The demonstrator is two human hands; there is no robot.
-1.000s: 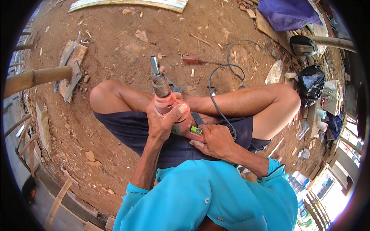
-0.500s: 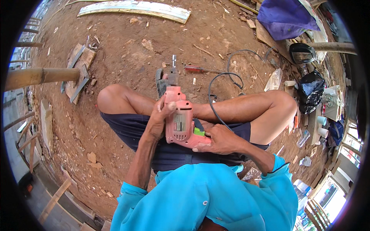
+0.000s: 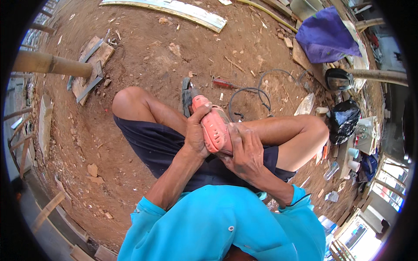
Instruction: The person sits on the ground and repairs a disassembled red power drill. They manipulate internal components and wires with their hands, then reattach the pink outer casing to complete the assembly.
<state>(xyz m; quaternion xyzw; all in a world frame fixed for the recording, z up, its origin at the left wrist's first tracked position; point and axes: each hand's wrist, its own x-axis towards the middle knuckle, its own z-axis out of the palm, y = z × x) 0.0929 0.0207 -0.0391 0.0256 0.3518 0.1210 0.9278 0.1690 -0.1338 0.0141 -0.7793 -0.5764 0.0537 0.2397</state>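
A pinkish-red power drill [image 3: 214,132] is held over my lap between both hands, its chuck end pointing away toward my foot. My left hand [image 3: 198,130] wraps round the left side of the drill body, thumb across the top. On the right side, my right hand [image 3: 246,150] is closed round the rear of the drill near its handle, with fingers lying along the casing. The handle and trigger are mostly hidden by that hand. A black cord [image 3: 230,102] lies on the ground beyond my right leg, beside a red-handled screwdriver [image 3: 223,83].
A bamboo post [image 3: 52,64] stands at the left on a wooden base. A long pale board [image 3: 174,11] lies at the far side. To the right are a purple cloth [image 3: 326,37], a black plastic bag [image 3: 344,119] and a clear plastic cup [image 3: 331,171]. Debris litters the dirt floor.
The drill has been turned and tilted, so its vented rear side now faces up and its label and green trigger area are out of sight. Both hands have shifted their hold on it.
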